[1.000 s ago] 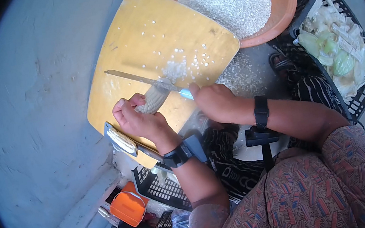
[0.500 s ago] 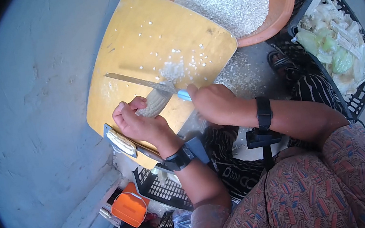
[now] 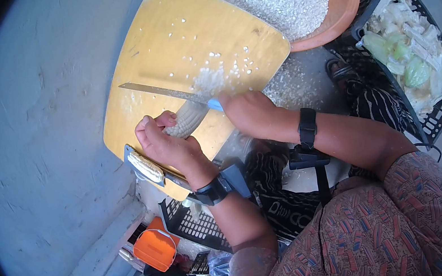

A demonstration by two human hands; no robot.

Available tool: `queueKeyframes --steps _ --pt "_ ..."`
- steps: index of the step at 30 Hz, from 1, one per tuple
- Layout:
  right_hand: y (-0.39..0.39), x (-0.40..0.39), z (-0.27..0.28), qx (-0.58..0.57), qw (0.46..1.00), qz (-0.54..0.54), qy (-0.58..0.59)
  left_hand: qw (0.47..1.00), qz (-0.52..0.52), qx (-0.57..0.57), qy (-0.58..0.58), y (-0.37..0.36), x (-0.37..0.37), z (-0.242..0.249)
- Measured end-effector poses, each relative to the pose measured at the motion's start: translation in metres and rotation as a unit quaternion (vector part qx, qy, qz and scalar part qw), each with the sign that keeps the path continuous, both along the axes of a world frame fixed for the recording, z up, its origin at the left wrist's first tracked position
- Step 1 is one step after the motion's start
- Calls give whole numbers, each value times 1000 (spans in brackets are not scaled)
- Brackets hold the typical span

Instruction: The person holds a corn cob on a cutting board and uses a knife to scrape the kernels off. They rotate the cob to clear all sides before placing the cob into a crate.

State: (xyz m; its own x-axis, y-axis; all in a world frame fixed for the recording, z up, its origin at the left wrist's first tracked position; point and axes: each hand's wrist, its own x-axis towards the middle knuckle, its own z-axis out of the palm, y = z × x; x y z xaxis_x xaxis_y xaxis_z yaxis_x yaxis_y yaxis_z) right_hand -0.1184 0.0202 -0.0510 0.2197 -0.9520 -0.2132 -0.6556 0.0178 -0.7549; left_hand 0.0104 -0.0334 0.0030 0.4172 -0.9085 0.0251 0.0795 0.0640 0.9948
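text: none legible | labels: none | numbers: none | dark printed cloth [image 3: 277,209]: lettering unreadable

Left hand [image 3: 168,146] grips corn cob [image 3: 186,118]; right hand [image 3: 251,113] holds knife [image 3: 162,92] on board [image 3: 172,42].

Right hand [image 3: 251,111] has moved up and away along the cob [image 3: 187,119], toward the cob's far tip. Knife [image 3: 165,92] went with it: blade now higher on the board [image 3: 171,37], its tip further from the left hand [image 3: 168,146]. Kernel heap [image 3: 211,81] at the blade pushed further out, a few more loose kernels beyond it.
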Motion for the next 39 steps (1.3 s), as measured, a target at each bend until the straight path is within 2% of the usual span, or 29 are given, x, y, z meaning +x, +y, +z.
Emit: queueKeyframes --steps 4,10,17,20,22,26,29,31,39 --pt "2 -2 4 -9 1000 15 8 999 31 8 9 1 -3 6" --pt "16 -10 16 57 998 10 6 999 17 8 33 1 1 2" --pt "-3 2 -12 67 997 -35 -28 999 -34 -13 -13 5 -13 3" --pt "-3 2 -11 95 993 -43 -56 1000 7 -8 -1 3 -4 4" --pt "-4 1 -6 103 991 -50 -70 995 52 -4 87 1 5 4" --pt "1 1 5 95 992 -48 -63 993 78 1 85 4 9 2" --pt "6 -3 18 90 994 -34 -59 996 48 -35 63 5 7 0" --pt "11 -6 24 93 993 -31 -67 999 11 -45 -7 5 6 -2" --pt "35 -24 42 76 995 26 -58 988 46 -42 -142 6 -11 8"
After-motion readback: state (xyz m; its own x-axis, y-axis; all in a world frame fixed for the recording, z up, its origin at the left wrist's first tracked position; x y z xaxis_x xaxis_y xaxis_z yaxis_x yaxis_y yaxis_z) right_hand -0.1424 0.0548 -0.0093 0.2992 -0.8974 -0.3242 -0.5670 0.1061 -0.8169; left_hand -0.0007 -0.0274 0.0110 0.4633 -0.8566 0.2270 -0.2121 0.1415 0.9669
